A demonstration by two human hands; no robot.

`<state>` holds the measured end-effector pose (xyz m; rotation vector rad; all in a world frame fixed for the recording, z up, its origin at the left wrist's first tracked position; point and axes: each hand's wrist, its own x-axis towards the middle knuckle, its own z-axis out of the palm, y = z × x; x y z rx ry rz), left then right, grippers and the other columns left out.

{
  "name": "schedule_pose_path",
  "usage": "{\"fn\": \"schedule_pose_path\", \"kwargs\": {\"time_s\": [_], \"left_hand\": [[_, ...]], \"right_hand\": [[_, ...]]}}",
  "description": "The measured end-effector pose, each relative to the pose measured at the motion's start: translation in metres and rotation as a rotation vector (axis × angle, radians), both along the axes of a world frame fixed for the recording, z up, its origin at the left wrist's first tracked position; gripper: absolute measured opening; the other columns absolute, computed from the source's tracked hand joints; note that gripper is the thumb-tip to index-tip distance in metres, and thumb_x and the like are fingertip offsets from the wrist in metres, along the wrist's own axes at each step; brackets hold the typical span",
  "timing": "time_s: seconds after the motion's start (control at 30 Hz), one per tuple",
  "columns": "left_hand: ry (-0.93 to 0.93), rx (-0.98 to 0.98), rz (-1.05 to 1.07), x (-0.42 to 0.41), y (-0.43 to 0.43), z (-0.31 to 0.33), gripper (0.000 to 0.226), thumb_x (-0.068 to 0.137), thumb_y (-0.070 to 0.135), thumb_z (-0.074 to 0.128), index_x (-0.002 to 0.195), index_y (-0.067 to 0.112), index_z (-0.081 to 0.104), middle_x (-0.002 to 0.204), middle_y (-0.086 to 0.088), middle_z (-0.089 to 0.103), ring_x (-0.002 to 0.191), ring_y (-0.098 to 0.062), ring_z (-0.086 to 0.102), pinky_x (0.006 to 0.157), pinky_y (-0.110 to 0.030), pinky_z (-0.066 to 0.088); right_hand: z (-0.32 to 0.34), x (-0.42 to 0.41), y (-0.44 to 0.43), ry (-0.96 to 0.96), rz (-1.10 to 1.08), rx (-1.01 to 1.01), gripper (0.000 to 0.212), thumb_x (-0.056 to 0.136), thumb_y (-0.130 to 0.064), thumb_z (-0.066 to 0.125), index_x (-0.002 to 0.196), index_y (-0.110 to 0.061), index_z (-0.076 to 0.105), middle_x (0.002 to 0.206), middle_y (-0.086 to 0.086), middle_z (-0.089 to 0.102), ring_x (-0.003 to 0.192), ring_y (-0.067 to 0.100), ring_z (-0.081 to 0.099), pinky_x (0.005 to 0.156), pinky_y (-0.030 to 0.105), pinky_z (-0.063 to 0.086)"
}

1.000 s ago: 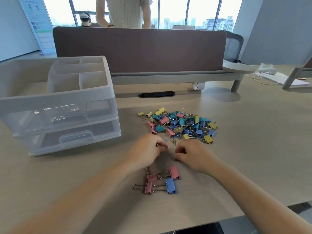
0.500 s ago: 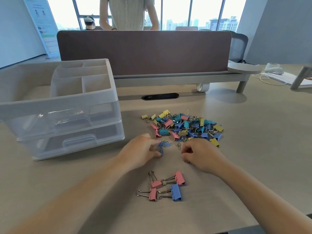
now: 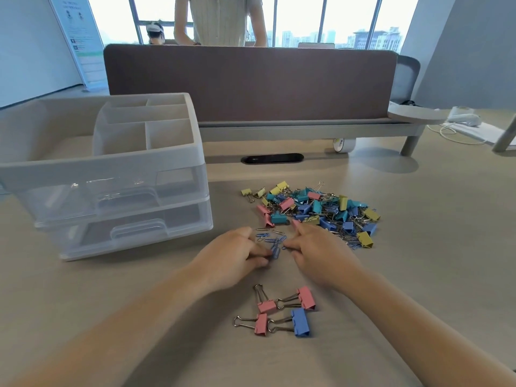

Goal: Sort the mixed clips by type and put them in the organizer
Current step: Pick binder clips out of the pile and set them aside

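Both hands lie low on the table (image 3: 432, 247), knuckles up and fingertips facing each other across a narrow gap. The left hand (image 3: 237, 258) has its fingers curled, with thumb and forefinger closed together on one of the blue paper clips (image 3: 272, 243). That clip sticks out from the fingertips toward 1 o'clock. The right hand (image 3: 321, 255) has its fingers bent, the tips touching the table at the edge of the same scatter; whether it grips anything cannot be told. The loose paper clips lie between the two hands and just beyond them at 12 o'clock, apart from the main heap. The pile of binder clips (image 3: 315, 210), mixed yellow, teal, pink and blue with more paper clips tangled in it, lies at 1 o'clock from the hands, its near edge just beside the right knuckles. A set of four binder clips (image 3: 279, 311), three pink and one blue, lies at 6 o'clock, between the forearms and touching neither. The organizer (image 3: 111, 177) stands at 10 o'clock, well apart from the left hand, with two closed clear drawers below and open top compartments. At 12 o'clock, farther back, are a cable slot (image 3: 272, 158), a tape roll (image 3: 343, 145) and a brown divider panel (image 3: 251, 85), with a person (image 3: 220, 20) standing behind it.
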<state>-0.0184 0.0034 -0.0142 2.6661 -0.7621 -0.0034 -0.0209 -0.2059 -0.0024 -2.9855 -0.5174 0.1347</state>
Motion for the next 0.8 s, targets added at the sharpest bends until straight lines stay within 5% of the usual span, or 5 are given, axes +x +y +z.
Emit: {"fn": "schedule_pose_path", "kwargs": {"time_s": [0.07, 0.13, 0.23, 0.53, 0.8], "left_hand": [[0.022, -0.025, -0.019, -0.001, 0.002, 0.001, 0.027, 0.094, 0.043, 0.059, 0.119, 0.039, 0.068, 0.097, 0.013, 0.048, 0.089, -0.005, 0.051, 0.081, -0.029, 0.046], [0.028, -0.069, -0.032, -0.001, 0.003, 0.002, 0.024, 0.094, 0.040, 0.060, 0.116, 0.037, 0.070, 0.096, 0.014, 0.050, 0.088, -0.003, 0.052, 0.079, -0.027, 0.046], [-0.011, -0.110, 0.007, 0.003, 0.003, 0.001, 0.020, 0.095, 0.035, 0.059, 0.111, 0.029, 0.070, 0.093, 0.014, 0.054, 0.083, -0.004, 0.054, 0.077, -0.030, 0.048], [-0.092, 0.112, -0.039, 0.012, -0.012, -0.004, 0.036, 0.098, 0.028, 0.045, 0.133, 0.031, 0.054, 0.113, 0.001, 0.061, 0.103, -0.020, 0.058, 0.086, -0.038, 0.050], [-0.012, -0.009, -0.057, 0.005, 0.004, -0.006, 0.034, 0.096, 0.030, 0.049, 0.125, 0.043, 0.062, 0.108, 0.009, 0.060, 0.100, -0.011, 0.058, 0.085, -0.036, 0.050]], "right_hand": [[-0.001, -0.005, -0.002, -0.003, 0.018, 0.020, 0.037, 0.103, -0.032, 0.039, 0.137, -0.034, 0.056, 0.157, 0.002, 0.029, 0.138, 0.019, 0.037, 0.110, 0.039, 0.039], [-0.001, -0.011, -0.002, -0.009, 0.048, 0.042, 0.036, 0.103, -0.035, 0.040, 0.134, -0.032, 0.058, 0.133, -0.004, 0.049, 0.119, 0.013, 0.045, 0.102, 0.032, 0.042], [0.000, -0.015, 0.001, -0.014, 0.105, 0.071, 0.034, 0.103, -0.035, 0.042, 0.131, -0.031, 0.060, 0.109, -0.011, 0.052, 0.103, 0.008, 0.045, 0.095, 0.029, 0.043], [0.000, 0.001, 0.002, -0.068, 0.030, -0.019, 0.038, 0.104, -0.030, 0.040, 0.139, -0.026, 0.053, 0.144, 0.005, 0.044, 0.132, 0.023, 0.041, 0.108, 0.039, 0.041], [-0.001, -0.012, 0.002, -0.077, 0.123, 0.012, 0.037, 0.104, -0.031, 0.040, 0.138, -0.028, 0.055, 0.117, -0.005, 0.051, 0.115, 0.013, 0.042, 0.098, 0.028, 0.039]]}}
